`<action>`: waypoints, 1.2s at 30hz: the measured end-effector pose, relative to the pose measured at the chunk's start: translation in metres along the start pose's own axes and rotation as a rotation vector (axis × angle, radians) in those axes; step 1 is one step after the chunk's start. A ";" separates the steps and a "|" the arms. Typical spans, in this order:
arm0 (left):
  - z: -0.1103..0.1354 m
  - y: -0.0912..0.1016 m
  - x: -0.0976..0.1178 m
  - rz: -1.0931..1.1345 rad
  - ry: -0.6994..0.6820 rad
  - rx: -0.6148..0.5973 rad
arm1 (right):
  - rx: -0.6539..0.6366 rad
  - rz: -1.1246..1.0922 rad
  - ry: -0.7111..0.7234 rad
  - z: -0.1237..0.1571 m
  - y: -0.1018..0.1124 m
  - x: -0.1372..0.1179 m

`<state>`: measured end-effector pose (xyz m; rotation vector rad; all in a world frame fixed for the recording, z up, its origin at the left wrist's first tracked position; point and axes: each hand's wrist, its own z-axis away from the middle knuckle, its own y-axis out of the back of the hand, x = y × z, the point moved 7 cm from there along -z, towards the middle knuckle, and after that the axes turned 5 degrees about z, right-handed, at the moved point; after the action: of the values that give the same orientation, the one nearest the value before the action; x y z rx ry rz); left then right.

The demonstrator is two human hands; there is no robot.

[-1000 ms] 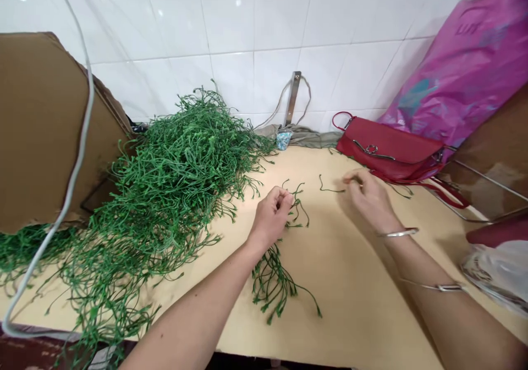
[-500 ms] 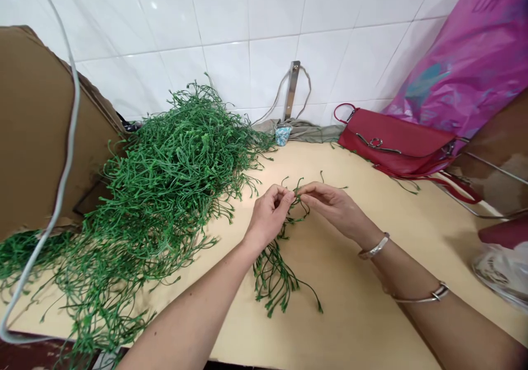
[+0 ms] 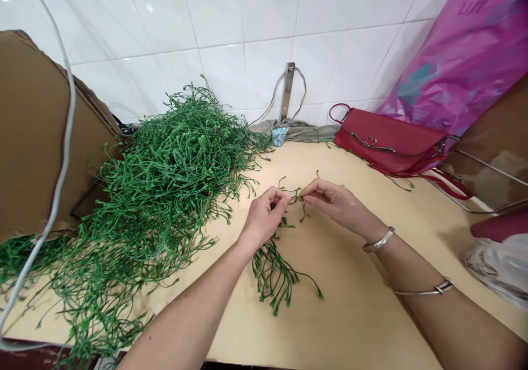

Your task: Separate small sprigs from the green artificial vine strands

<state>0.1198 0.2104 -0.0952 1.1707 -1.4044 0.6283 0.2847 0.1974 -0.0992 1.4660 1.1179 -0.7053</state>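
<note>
R hand [image 3: 336,205] in closer to L hand [image 3: 263,221] — 1 green sprig [image 3: 293,195] between

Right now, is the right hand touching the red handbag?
Apart. The head view shows a strip of pale tabletop between the right hand and the red handbag.

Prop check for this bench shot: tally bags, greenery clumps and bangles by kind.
Green artificial foliage heap: 1
Loose green spray by the left hand: 1
Red handbag: 1
Pink plastic bag: 1
Clear plastic bag: 1
Silver bangles: 2
Total: 7
</note>
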 end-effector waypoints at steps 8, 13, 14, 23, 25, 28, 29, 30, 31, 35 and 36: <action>0.000 -0.011 0.002 -0.032 0.022 -0.001 | 0.087 -0.060 -0.106 -0.001 0.007 0.014; 0.000 0.009 0.000 0.056 0.054 0.103 | 0.412 -0.046 -0.187 0.007 0.071 0.050; -0.001 0.012 -0.001 0.085 0.061 0.126 | 0.491 -0.021 -0.184 0.009 0.084 0.054; -0.002 -0.005 0.004 0.242 0.057 0.076 | 0.251 0.179 0.140 -0.004 0.005 -0.013; -0.003 -0.006 0.003 0.252 0.045 0.061 | 0.098 0.150 0.122 -0.004 -0.014 -0.015; -0.004 -0.005 -0.001 0.249 0.034 0.040 | 0.002 0.144 0.094 -0.001 -0.020 -0.011; -0.005 -0.005 -0.004 0.242 0.034 0.038 | -0.001 0.146 0.084 0.000 -0.019 -0.008; -0.005 -0.004 -0.006 0.233 0.039 0.038 | -0.001 0.143 0.073 0.000 -0.018 -0.006; -0.006 -0.004 -0.008 0.224 0.046 0.035 | 0.000 0.137 0.062 0.000 -0.018 -0.004; -0.007 -0.003 -0.014 0.185 0.073 0.011 | 0.010 0.090 0.012 0.002 -0.014 0.000; -0.007 -0.001 -0.015 0.176 0.077 0.010 | 0.014 0.074 -0.004 0.003 -0.010 0.001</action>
<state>0.1214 0.2205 -0.1080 1.0266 -1.4492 0.7963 0.2760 0.1940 -0.1048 1.5095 1.0523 -0.6653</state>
